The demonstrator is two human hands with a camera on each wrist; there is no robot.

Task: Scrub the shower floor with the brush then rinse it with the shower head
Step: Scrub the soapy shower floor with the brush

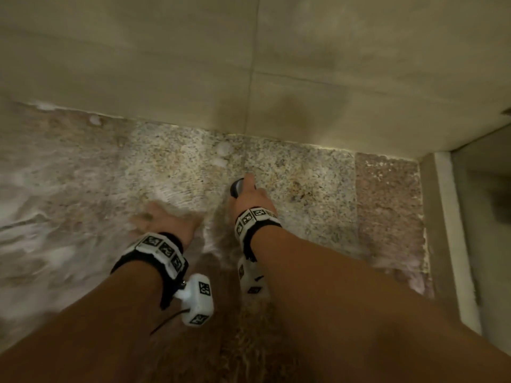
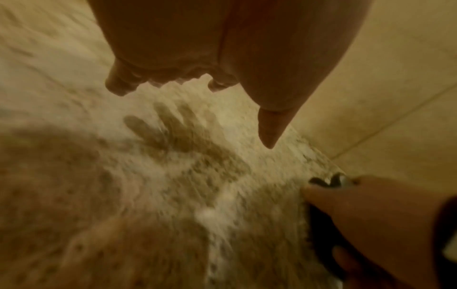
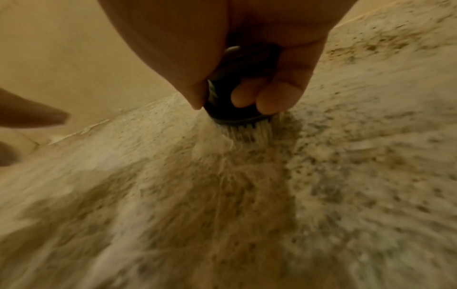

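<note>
**Open floor to the left, walls closing in ahead and to the right**

The speckled shower floor point(image 1: 290, 167) is lying open and wet across the middle and left, with foam point(image 1: 33, 189) spreading over the left part and nothing standing on it. The tiled wall point(image 1: 166, 64) is blocking the far edge, meeting the floor just beyond the right hand point(image 1: 250, 199), which is gripping the shower head point(image 1: 237, 187) near that junction. The left hand point(image 1: 163, 222) is hovering spread just beside it, leaving a narrow gap between the two. On the right, a raised pale curb point(image 1: 448, 217) is bounding the floor, with a strip of reddish stone point(image 1: 387, 194) lying free before it
</note>
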